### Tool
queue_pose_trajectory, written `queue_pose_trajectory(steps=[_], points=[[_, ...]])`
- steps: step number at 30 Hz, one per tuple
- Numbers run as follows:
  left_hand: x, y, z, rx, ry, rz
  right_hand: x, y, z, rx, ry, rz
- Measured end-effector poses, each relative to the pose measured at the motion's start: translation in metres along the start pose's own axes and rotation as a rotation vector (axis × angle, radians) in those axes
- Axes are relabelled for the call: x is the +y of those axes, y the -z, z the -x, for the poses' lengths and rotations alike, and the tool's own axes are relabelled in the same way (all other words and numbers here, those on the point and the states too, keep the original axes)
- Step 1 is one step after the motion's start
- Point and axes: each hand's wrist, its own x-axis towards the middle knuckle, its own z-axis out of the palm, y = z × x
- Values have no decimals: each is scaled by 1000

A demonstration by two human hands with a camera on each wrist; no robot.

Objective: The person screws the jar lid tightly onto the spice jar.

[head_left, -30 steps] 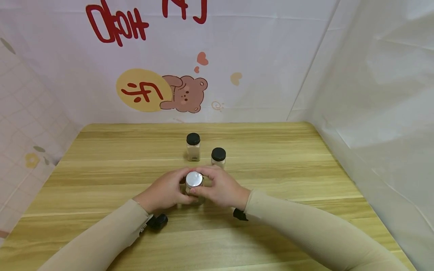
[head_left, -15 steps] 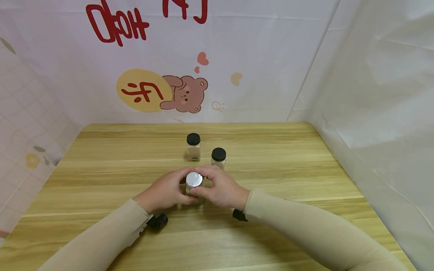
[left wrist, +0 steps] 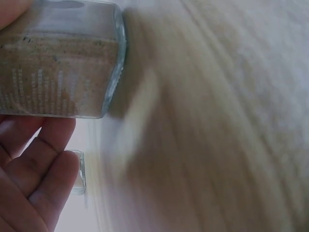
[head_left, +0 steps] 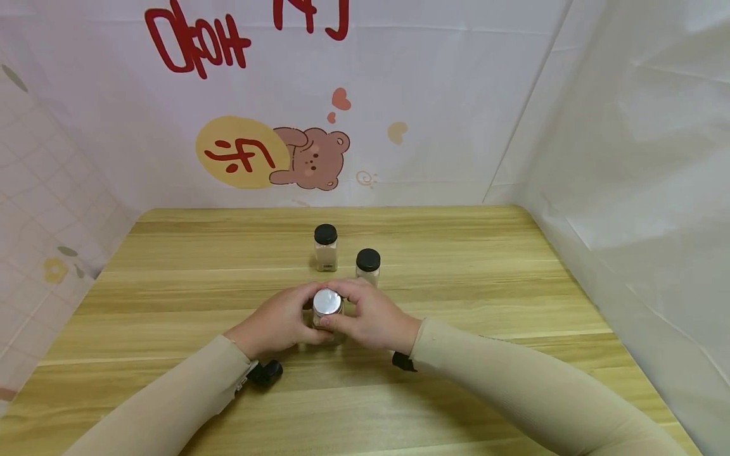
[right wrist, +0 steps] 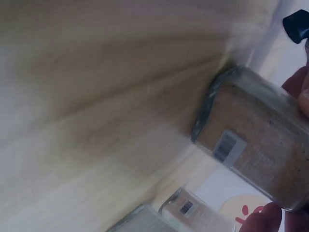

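A square glass spice jar (head_left: 327,302) with a silver-coloured top is held between both hands. My left hand (head_left: 282,320) grips its body from the left, thumb at the near side. From the right, my right hand (head_left: 376,316) pinches around the upper part, its thumb just below the silver top. Brown, speckled seasoning fills much of the jar (left wrist: 58,72) in the left wrist view, with a band at the base end holding no seasoning. A barcode label shows on the jar (right wrist: 256,140) in the right wrist view. Whether its base touches the table cannot be told.
Two black-lidded jars stand beyond the hands: one farther back (head_left: 326,250), the other (head_left: 367,261) nearer and partly hidden by my right hand. They stand on a wood-grain table (head_left: 456,253). A white printed sheet (head_left: 445,95) rises behind the table.
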Motion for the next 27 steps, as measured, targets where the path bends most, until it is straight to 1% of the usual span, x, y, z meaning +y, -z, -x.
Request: queue_pose_trajectory(steps=[5, 9, 12, 16, 18, 21, 24, 27], points=[[1, 0, 0, 6, -8, -8, -3, -2, 3, 41, -73, 18], [2, 0, 0, 13, -11, -14, -5, -3, 4, 55, -96, 42], [3, 1, 1, 7, -3, -7, -6, -1, 3, 40, -93, 28], [4, 2, 0, -10, 10, 6, -3, 1, 1, 3, -50, -11], [4, 2, 0, -14, 9, 5, -2, 2, 0, -2, -43, -13], [5, 1, 0, -12, 4, -7, -3, 1, 1, 25, -73, 9], [5, 1, 0, -9, 5, -16, -6, -2, 4, 65, -122, 29], [4, 1, 0, -8, 8, -21, -6, -5, 5, 83, -149, 47]])
